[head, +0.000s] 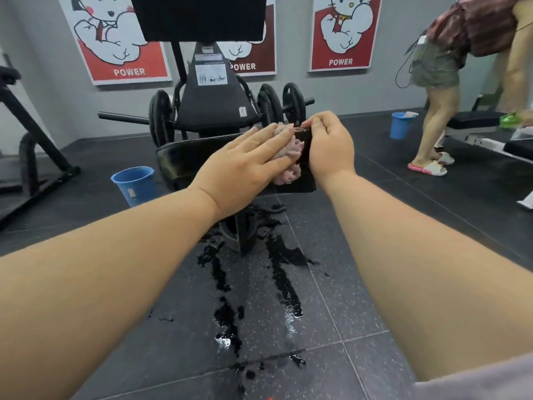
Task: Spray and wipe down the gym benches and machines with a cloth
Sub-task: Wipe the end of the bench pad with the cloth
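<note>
Cloth (pixel 291 172), pinkish and nubby, lies bunched at the right end of the black machine pad (pixel 184 161). Left hand (pixel 245 166) presses it flat-fingered; right hand (pixel 328 142) grips the pad's edge.

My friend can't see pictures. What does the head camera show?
A person's left hand presses a pinkish cloth flat on a black gym pad, while the right hand grips the pad's edge. Wet patches mark the floor; a blue bucket stands nearby.
</note>
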A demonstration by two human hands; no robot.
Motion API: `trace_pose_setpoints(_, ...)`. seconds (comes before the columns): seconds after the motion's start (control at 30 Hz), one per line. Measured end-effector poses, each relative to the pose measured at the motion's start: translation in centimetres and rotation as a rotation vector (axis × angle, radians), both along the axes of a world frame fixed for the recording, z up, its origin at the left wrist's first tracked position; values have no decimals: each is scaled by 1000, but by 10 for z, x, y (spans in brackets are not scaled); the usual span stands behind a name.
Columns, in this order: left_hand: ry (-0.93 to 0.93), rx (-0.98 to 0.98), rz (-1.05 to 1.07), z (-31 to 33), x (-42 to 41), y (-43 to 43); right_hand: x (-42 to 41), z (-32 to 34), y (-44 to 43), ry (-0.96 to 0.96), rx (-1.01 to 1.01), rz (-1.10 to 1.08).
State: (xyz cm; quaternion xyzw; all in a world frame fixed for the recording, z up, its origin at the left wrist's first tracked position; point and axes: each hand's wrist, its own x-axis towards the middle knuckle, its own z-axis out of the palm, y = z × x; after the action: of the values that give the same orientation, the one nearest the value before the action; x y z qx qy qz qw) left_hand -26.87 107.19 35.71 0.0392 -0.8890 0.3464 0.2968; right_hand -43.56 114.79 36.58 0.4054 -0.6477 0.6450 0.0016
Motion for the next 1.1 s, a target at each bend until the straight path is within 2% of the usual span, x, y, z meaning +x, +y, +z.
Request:
trace_pose_setpoints(0.33,-70,23,133,4,116,-14,1,2,2,49,55,13)
trace_pose_setpoints(0.43,-39,46,85,10,107,-2,2,1,2,60,56,-9)
trace_pose_setpoints(0.53,-27,41,-50,19,55,16,3,1,2,43,58,-2)
trace_pose_setpoints(0.63,-35,91,-38,14,23,9,2,2,3,57,88,2)
trace_pose_setpoints(0.77,-84,101,32,-2,71,-18,4,2,5,87,104,-21)
trace_pose_setpoints(0.9,4,118,65,-4,119,-21,19,13,7,126,223,-161)
trace_pose_setpoints(0.97,178,284,107,-16,138,-17,38,26,3,290,272,-292)
trace_pose_setpoints(1.03,522,663,170,-29,146,-2,67,37,-8,500,197,-262)
trace_pose_setpoints(1.1,756,1053,110,-30,128,19,93,38,-24,672,215,-167)
